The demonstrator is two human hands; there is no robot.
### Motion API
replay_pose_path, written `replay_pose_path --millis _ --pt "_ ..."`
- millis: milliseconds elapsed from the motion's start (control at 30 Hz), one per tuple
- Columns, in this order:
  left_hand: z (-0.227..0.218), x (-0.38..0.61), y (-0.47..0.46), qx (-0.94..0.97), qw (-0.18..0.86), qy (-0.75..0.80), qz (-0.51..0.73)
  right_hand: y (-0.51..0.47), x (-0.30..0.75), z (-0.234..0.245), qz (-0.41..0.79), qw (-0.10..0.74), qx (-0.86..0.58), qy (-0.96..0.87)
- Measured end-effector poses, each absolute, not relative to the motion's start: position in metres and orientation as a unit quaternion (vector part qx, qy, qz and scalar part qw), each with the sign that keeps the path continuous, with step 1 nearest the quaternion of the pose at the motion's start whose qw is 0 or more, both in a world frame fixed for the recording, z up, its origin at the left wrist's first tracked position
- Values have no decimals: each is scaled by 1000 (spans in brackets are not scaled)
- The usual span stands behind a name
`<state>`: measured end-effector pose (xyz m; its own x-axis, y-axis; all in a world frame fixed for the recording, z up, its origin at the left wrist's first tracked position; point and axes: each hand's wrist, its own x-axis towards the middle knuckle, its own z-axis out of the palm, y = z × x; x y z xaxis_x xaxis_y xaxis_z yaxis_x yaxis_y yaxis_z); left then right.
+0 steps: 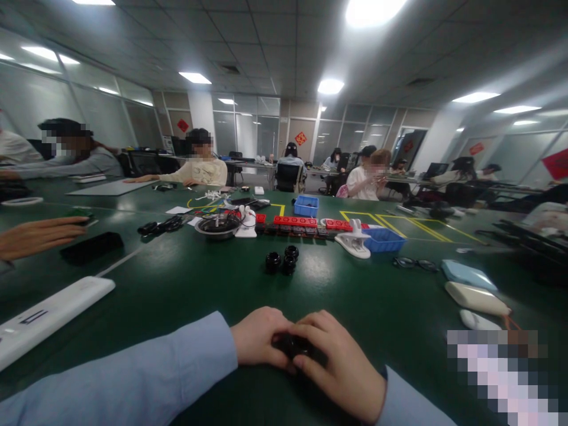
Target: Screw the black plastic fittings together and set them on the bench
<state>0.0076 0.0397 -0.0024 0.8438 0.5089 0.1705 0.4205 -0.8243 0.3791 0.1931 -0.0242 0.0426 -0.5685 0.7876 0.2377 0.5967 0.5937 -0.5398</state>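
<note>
- the left hand (pixel 260 338) and right hand (pixel 342 362) meet at the near edge of the green table (pixel 199 284), both in pale blue sleeves, knuckles up.
- between them sits a small black part (pixel 295 345); the fingers of both hands curl close about it, so each hand has a narrow, closed hold on it.
- most of the part is hidden by the fingers, so its long axis and which way it points cannot be told.
- no writing on the part can be read. the dark marks on the long white device (pixel 48 313) at the left, and the red signs (pixel 300 138) on the far glass walls, are too small to read.
- three black round parts (pixel 282 261) stand clustered farther out on the table, well apart from the hands.
- beyond them lie a white clip (pixel 354 242), a row of red blocks (pixel 295 220) and two blue bins (pixel 382 239).
- another person's hand (pixel 39 235) rests at the left, near a flat black item (pixel 91 246).
- at the right lie glasses (pixel 415 264), a light blue case (pixel 468 275) and a cream case (pixel 477 299).
</note>
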Motion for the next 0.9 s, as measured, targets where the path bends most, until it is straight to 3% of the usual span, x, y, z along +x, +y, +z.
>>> replay_pose_path --millis 433,633,900 --pt "-6 11 42 947 151 256 123 -30 189 35 135 247 -363 -888" --pt "-3 11 41 947 178 224 143 -28 186 36 114 201 -329 -916" --pt "1 10 40 944 194 225 147 -33 188 34 80 208 -273 -936"
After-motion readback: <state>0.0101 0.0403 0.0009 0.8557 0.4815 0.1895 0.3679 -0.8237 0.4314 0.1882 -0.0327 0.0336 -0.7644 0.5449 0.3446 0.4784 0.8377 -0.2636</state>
